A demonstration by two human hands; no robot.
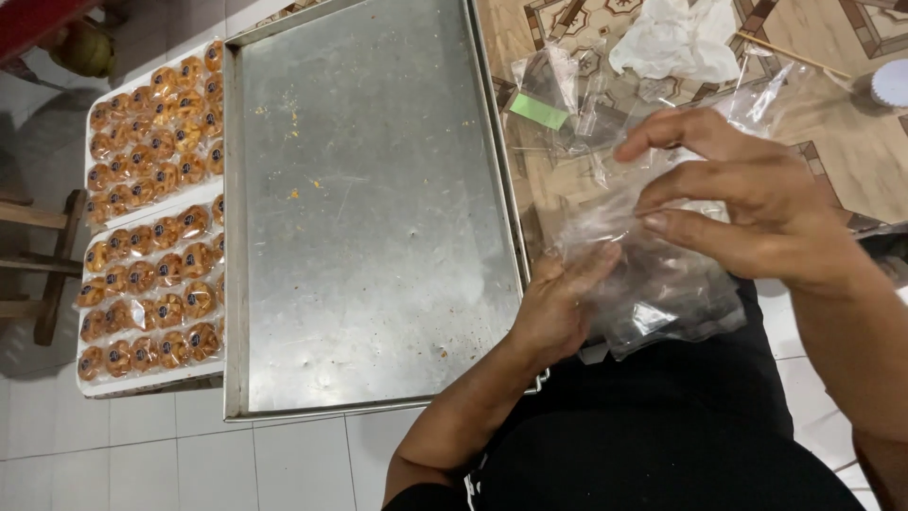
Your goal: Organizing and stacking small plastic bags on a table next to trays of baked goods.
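Beside the large bare metal baking tray [369, 208], the stack of clear plastic bags [653, 284] lies between your hands: left hand [558, 308] cupped beneath it, right hand [747, 203] pinching the top bag.

Showing dull grey, flecked with orange crumbs: flat metal baking tray [369, 208]. Glowing golden-brown with dark centre dots: wrapped round pastries [151, 227] on white trays [90, 383]. Displaying brown-and-cream geometric patterning: table top [851, 142]. Lying pale green: small paper slip [539, 112]. Looking colourless, transparent: crumpled plastic bags [653, 284].
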